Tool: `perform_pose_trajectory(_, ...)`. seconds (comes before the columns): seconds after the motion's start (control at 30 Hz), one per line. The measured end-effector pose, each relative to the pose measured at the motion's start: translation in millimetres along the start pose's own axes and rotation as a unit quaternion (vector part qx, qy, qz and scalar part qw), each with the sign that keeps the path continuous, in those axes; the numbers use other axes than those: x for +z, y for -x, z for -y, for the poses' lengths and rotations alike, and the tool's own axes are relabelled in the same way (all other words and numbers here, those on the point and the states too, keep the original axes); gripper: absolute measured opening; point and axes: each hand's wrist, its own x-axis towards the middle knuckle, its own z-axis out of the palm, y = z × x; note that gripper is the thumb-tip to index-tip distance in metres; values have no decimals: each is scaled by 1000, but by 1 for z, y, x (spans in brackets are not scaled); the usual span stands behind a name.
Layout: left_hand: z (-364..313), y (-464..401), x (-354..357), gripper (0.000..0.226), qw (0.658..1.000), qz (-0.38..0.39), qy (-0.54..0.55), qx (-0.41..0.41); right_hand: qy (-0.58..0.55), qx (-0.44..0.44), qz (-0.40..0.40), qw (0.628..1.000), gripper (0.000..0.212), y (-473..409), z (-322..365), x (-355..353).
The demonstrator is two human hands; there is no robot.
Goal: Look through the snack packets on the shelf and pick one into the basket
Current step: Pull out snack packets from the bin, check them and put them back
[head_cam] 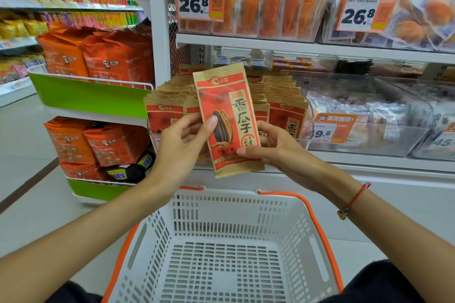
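Head view only. Packet [227,118], red and tan with a sunflower seed printed on its face, is held upright, slightly tilted, in front of the shelf [320,48] and above the far rim of the basket [221,248]. Left hand [183,147] pinches the packet's left edge, thumb on the printed face, remaining fingers curled behind and partly hidden. Right hand [273,146] grips the lower right edge, thumb across the front near the bottom corner; its fingers lie behind the packet and cannot be seen. A red bracelet [355,198] sits on the right wrist.

Rows of matching packets [285,106] stand in a clear bin just behind the held one; their middle rows are covered by it. Basket is white with orange handles, nothing lying on its visible floor; its near edge is cut off by the frame bottom.

Upper shelf carries orange snack packs behind a price tag [197,2] reading 26.8; smaller print is illegible. A second price tag [332,130] on the right bin is partly cut by the bin wall. Bin contents to the right are blurred. Orange bags [98,56] fill a green-fronted rack at left.
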Motion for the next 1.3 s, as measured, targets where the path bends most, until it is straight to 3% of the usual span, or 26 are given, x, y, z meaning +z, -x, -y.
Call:
perform_pose_trajectory(0.13,-4,1,0,27,999,-3,-29,38,8,1,-4,1000,49,1,4,6)
perform_pose_trajectory(0.27,2,0,-2,34,992,-55,-111,39,60,-6,19,998,51,3,3,9)
perform_pose_trajectory(0.43,2,6,0,13,986,-13,-158,51,122,4,60,991,61,9,5,9)
perform_pose_trajectory(0.67,-11,18,8,58,977,138,-163,15,238,-69,-33,968,71,10,6,12)
perform_pose_trajectory(0.77,-10,17,9,50,977,123,-173,10,289,-125,-39,948,76,10,5,12)
perform_pose_trajectory(0.93,-11,8,-2,29,987,124,-77,-64,357,-177,-110,911,76,11,9,17)
perform_pose_trajectory(1.03,-8,3,-9,19,992,90,-35,-79,348,-162,-159,910,63,8,10,13)
perform_pose_trajectory(1.13,-5,-1,-14,31,991,71,-15,-116,362,-144,-164,906,36,4,9,10)
perform_pose_trajectory(1.3,-4,-2,-14,28,987,119,-29,-106,280,-109,-203,932,25,-3,4,8)
